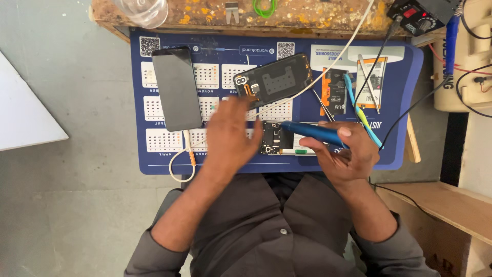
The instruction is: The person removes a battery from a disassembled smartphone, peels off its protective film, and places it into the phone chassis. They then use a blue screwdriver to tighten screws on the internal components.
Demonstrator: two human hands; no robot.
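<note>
Our right hand (344, 154) grips a blue screwdriver (312, 133) over an opened phone (279, 138); our left hand (228, 134) hovers open, blurred, holding nothing, above the mat (154, 159).

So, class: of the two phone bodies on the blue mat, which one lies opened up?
The black phone shell at mat centre, orange flex cable exposed; the left phone shows only a plain dark face.
</note>
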